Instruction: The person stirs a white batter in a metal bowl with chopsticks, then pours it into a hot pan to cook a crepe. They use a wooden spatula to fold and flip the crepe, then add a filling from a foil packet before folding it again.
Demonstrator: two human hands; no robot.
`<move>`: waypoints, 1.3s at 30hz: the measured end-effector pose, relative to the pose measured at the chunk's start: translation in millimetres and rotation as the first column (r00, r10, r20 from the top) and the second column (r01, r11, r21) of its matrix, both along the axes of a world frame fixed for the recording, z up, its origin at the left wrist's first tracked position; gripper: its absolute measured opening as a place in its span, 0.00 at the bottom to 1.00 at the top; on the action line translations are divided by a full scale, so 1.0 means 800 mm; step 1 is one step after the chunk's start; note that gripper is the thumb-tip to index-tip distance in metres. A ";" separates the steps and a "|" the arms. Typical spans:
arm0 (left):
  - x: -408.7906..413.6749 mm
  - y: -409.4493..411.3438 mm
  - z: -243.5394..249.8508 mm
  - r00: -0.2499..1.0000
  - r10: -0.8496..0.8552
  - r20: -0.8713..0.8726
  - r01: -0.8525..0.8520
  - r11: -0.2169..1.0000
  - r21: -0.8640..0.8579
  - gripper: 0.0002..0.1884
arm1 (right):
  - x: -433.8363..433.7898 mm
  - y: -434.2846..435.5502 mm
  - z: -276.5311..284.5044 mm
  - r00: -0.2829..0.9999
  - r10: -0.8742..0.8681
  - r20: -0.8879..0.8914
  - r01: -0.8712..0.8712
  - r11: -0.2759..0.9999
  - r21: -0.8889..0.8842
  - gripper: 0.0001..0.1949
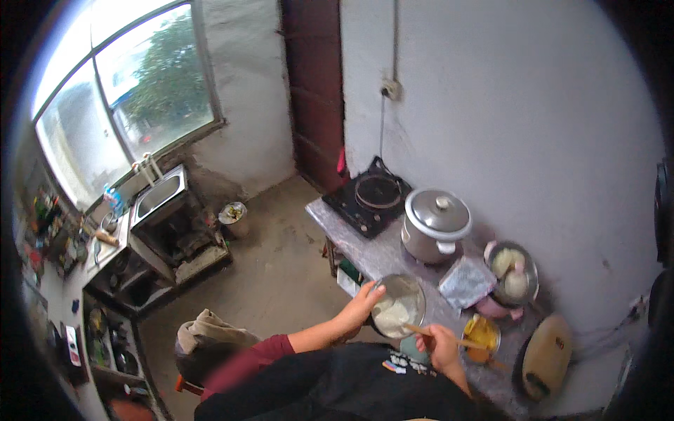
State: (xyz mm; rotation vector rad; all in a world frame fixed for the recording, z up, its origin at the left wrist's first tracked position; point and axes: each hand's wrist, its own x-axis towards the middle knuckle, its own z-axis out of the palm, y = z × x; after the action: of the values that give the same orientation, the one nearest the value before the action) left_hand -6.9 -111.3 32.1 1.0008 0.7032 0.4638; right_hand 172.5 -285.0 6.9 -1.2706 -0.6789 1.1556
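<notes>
My left hand [367, 302] grips the rim of a metal bowl [417, 294] at its left side, the thumb over the edge. Inside the bowl lies a pale, floury mass [394, 314]. My right hand [439, 344] is closed around light wooden chopsticks [468, 343], whose tips reach into the bowl at its lower right. Just right of that hand stands a container of yellow-orange food [480, 337] on the table. Part of a green bowl [413, 349] shows below the metal bowl, between it and my dark clothing.
Behind the bowl, a marble-patterned table [363, 258] holds an electric cooktop [368, 202], a lidded rice cooker [436, 226], a silvery packet [467, 283] and a pan with pale food [512, 276]. An oval tan object [546, 358] stands at right. A bin [233, 218] and a cloth-covered seat [210, 334] stand left.
</notes>
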 end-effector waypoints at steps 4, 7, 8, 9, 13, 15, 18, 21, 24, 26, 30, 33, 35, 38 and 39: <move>-0.001 0.009 -0.050 0.998 -0.022 0.052 0.024 0.998 -0.049 0.39 | -0.005 0.000 0.023 0.998 -0.024 -0.057 0.027 0.998 0.051 0.22; -0.006 -0.003 -0.007 0.998 -0.026 0.061 0.035 0.990 -0.139 0.35 | 0.002 0.007 0.044 0.991 -0.133 -0.010 0.134 0.987 0.088 0.21; -0.005 -0.005 0.000 0.999 0.005 0.051 0.003 0.989 -0.150 0.34 | 0.005 0.006 0.049 0.989 -0.148 0.033 0.142 0.980 0.138 0.19; -0.005 -0.008 0.008 0.999 0.013 0.049 -0.006 0.992 -0.127 0.35 | 0.005 0.003 0.052 0.981 -0.169 0.100 0.157 0.981 0.112 0.17; -0.002 -0.009 0.018 0.997 0.059 0.042 -0.054 0.993 -0.105 0.32 | -0.008 -0.002 0.060 0.612 -0.159 0.775 0.115 0.987 0.112 0.12; 0.005 -0.008 0.018 0.998 0.066 0.004 -0.065 0.996 -0.063 0.32 | -0.016 -0.002 0.055 0.647 -0.117 0.753 0.040 0.992 0.120 0.11; 0.002 -0.006 0.007 0.999 0.041 0.003 -0.041 0.998 -0.057 0.33 | -0.022 -0.005 0.050 0.748 -0.036 0.663 0.003 0.999 0.051 0.12; 0.001 -0.002 0.006 0.998 0.000 0.063 0.007 0.994 -0.113 0.34 | -0.011 -0.011 0.044 0.976 0.084 0.202 -0.078 0.996 -0.034 0.15; 0.009 -0.006 0.009 0.995 0.011 0.099 0.004 0.988 -0.152 0.34 | -0.008 -0.009 0.044 0.999 0.036 -0.019 -0.035 0.999 0.039 0.17; 0.010 -0.006 0.008 0.997 -0.016 0.069 0.028 0.984 -0.178 0.34 | -0.007 -0.005 0.045 0.997 -0.040 -0.065 0.046 0.995 0.088 0.19; 0.013 -0.011 0.010 0.997 -0.017 0.077 0.030 0.983 -0.179 0.34 | 0.003 0.004 0.066 0.979 -0.203 0.037 0.194 0.965 0.174 0.20; 0.012 -0.013 0.011 0.997 0.005 0.073 0.006 0.989 -0.151 0.33 | 0.003 0.006 0.069 0.908 -0.173 0.382 0.118 0.980 0.162 0.17; 0.009 -0.011 0.008 0.998 0.000 0.065 0.010 0.988 -0.151 0.33 | 0.002 0.007 0.068 0.645 -0.034 0.763 -0.005 0.999 0.048 0.15; 0.001 -0.003 -0.006 1.000 0.000 0.017 0.003 0.989 -0.151 0.33 | -0.015 0.006 0.062 0.700 0.008 0.714 -0.086 0.994 0.074 0.13; 0.000 -0.002 -0.010 1.000 0.001 -0.006 -0.002 0.989 -0.150 0.33 | -0.012 0.006 0.058 0.703 0.061 0.708 -0.155 0.986 0.068 0.14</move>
State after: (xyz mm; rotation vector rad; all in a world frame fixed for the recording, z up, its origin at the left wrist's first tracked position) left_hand -7.3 -112.7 24.2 0.8602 0.7331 0.4031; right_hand 162.9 -280.3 53.0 -1.5866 -1.3921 0.6631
